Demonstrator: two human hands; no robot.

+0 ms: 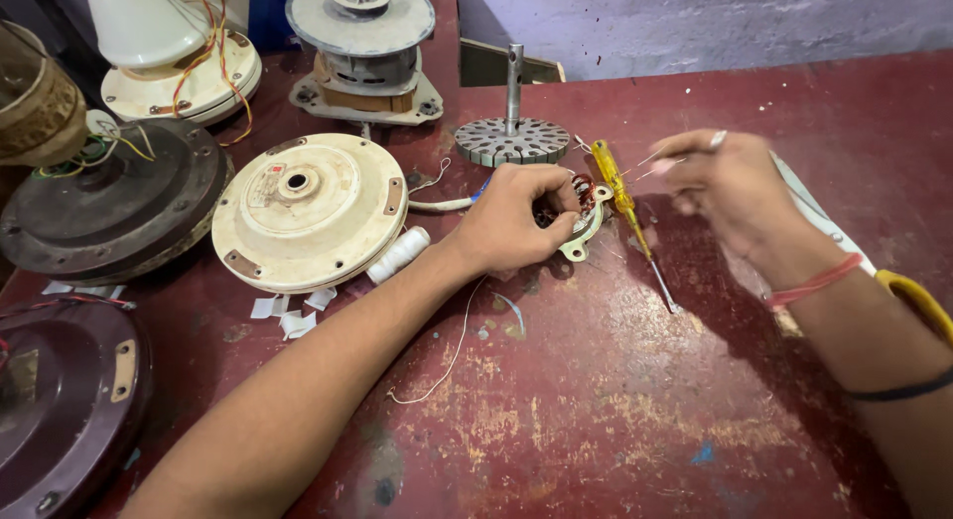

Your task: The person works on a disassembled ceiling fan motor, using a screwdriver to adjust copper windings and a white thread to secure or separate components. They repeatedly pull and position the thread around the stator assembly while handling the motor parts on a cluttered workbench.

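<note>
screwdriver [625,206] right of stator [576,216], rotor [512,137] behind

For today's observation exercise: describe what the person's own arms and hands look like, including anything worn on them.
Both forearms are bare, with no sleeves in view. The left hand and its wrist carry nothing. The right hand has a pale ring on one of its fingers, a thin red band round the wrist, and a thin black band further up the forearm.

Worn maroon table [615,400]; cream fan motor cover [308,209]; yellow screwdriver [617,187]; red wristband [816,281]; white thread spool [399,254].
</note>
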